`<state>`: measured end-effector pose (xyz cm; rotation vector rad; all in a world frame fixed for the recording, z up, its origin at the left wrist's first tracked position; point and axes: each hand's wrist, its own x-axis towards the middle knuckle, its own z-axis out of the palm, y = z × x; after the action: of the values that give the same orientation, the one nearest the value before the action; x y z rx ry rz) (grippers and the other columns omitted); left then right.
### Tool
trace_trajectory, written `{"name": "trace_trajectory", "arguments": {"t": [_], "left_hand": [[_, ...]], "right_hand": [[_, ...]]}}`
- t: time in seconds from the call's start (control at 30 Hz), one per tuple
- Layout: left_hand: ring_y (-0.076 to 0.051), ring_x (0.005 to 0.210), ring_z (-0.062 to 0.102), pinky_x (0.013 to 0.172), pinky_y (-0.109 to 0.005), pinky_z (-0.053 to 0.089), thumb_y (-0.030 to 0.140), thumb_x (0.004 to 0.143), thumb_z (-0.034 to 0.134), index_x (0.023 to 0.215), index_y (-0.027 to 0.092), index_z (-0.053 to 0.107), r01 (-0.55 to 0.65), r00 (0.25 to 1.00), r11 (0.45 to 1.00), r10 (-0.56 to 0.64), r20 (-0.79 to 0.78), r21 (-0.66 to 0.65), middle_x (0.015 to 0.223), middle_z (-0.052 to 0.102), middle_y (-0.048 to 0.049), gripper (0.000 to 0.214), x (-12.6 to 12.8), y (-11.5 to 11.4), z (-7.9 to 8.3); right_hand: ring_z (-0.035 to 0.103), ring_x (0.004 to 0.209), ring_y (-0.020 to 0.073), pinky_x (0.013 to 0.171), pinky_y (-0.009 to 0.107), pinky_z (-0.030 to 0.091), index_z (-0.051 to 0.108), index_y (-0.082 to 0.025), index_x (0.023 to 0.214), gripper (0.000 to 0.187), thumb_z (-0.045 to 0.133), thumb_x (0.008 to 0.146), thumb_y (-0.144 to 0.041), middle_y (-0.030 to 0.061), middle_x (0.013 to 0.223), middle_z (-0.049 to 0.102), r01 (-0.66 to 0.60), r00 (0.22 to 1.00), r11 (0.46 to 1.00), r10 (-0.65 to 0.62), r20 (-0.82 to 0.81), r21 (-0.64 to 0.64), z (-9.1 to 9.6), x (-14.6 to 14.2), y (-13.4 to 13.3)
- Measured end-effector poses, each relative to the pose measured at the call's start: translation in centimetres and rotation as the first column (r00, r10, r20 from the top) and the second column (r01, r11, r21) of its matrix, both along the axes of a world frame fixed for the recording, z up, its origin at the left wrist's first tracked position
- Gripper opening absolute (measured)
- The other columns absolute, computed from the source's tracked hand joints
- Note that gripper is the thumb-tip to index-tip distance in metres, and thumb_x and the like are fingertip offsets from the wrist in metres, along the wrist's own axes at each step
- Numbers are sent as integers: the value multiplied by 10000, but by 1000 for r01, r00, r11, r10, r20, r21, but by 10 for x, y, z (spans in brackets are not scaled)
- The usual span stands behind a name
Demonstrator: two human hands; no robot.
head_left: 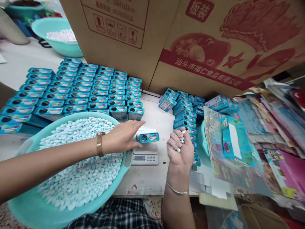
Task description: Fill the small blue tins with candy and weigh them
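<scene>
My left hand (121, 136) reaches over the basin with its fingers stretched out and thumb apart. It is beside a small blue candy box (149, 137) on a digital scale (145, 154); I cannot tell whether it touches the box. The reading on the scale is too blurred to make out. My right hand (179, 148) is closed around several small white candies (182, 140), which show between its fingers. Under my left arm a turquoise basin (95, 208) holds a heap of pale blue and white candies (78, 187).
Rows of blue boxes (78, 84) stand at the left, more boxes (184, 111) at the right. Large cardboard cartons (152, 41) wall off the back. A plastic bag (219, 152) with a larger blue box lies right. Another basin (56, 44) sits back left.
</scene>
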<state>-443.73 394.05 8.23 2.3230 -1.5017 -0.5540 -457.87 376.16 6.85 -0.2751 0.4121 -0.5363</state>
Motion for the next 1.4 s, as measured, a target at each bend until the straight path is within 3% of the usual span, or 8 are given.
{"name": "trace_trajectory", "arguments": {"t": [0.2, 0.37, 0.53, 0.67, 0.83, 1.0, 1.23, 1.4], "left_hand": [[-282, 1225, 507, 940, -362, 447, 282, 837, 623, 1467, 219, 289, 173, 981, 985, -171, 89, -11, 1434, 448, -141, 716, 5, -1, 12], [-232, 1095, 581, 735, -310, 436, 17, 808, 488, 1344, 446, 452, 603, 735, 795, -587, 338, 70, 1614, 169, -12, 687, 13, -29, 12], [-246, 1196, 503, 763, -366, 402, 102, 878, 491, 1118, 399, 626, 746, 566, 663, -683, 462, 66, 1586, 261, 48, 406, 25, -65, 7], [-258, 1311, 414, 924, -378, 361, 152, 818, 625, 968, 275, 648, 780, 551, 625, -710, 438, 32, 1507, 408, -41, 195, 32, -74, 5], [-242, 897, 618, 714, -325, 398, 474, 733, 723, 896, 185, 613, 552, 770, 830, -543, 334, 77, 963, 672, -85, 350, 26, -62, -4], [-209, 733, 620, 538, -299, 309, 566, 795, 618, 913, 173, 586, 231, 920, 972, -232, 316, 42, 928, 643, -61, 411, 10, -50, -21], [-215, 797, 620, 610, -285, 361, 631, 769, 612, 912, 187, 595, -59, 986, 984, 83, 142, -167, 922, 651, -51, 466, 16, -47, -22], [-176, 720, 587, 631, -273, 397, 597, 719, 681, 863, 155, 626, -292, 944, 922, 236, -230, -253, 785, 644, -27, 468, 38, -48, -10]], "right_hand": [[336, 395, 24, 324, 112, 274, 521, -192, 880, 105, 545, 938, -276, -89, 621, 415, 42, 999, 998, -43, -7, -52, -3, -12, -1], [319, 383, 27, 315, 116, 257, 514, -191, 856, 135, 504, 957, -280, -91, 601, 402, 65, 998, 997, -66, -24, -32, -5, -12, 2], [319, 378, 29, 311, 121, 250, 510, -188, 860, 165, 447, 979, -285, -87, 600, 407, 86, 996, 996, -86, -23, -4, -6, -15, 2], [324, 375, 27, 309, 120, 232, 503, -188, 859, 164, 438, 980, -278, -88, 593, 405, 99, 995, 995, -99, -21, 27, -6, -13, 0], [328, 375, 27, 317, 126, 231, 503, -196, 867, 152, 468, 969, -304, -96, 583, 403, 109, 994, 994, -109, -21, 8, -2, 1, 0], [319, 376, 26, 323, 124, 231, 505, -200, 873, 138, 488, 961, -306, -101, 577, 399, 69, 998, 997, -69, 4, -40, 3, 19, 1], [301, 378, 33, 320, 123, 237, 503, -203, 855, 144, 495, 958, -303, -101, 572, 382, 99, 995, 991, -100, -8, -88, 6, 16, -5], [297, 380, 33, 320, 123, 247, 500, -205, 846, 148, 538, 938, -315, -104, 576, 377, 133, 991, 985, -136, -12, -112, 1, 2, -12]]}}
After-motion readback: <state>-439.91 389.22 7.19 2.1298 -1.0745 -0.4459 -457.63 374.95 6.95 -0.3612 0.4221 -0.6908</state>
